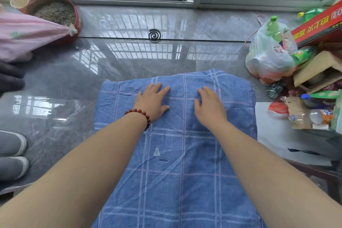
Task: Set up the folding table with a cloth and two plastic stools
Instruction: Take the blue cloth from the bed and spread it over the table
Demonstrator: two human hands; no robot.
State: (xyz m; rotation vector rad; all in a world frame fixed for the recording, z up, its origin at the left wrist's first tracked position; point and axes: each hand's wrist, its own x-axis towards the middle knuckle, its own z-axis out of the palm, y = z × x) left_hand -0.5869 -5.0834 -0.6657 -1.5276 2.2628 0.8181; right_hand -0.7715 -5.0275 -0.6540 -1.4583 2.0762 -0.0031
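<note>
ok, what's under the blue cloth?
The cloth fully covers its support; probably the table, but I can't confirm that. On top, the left hand and right hand lie flat.

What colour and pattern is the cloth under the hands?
Blue cloth with a pale plaid grid of stripes; the head view shows it.

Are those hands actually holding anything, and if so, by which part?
Nothing is held. The left hand and the right hand both lie flat, palms down, on the blue checked cloth.
</note>
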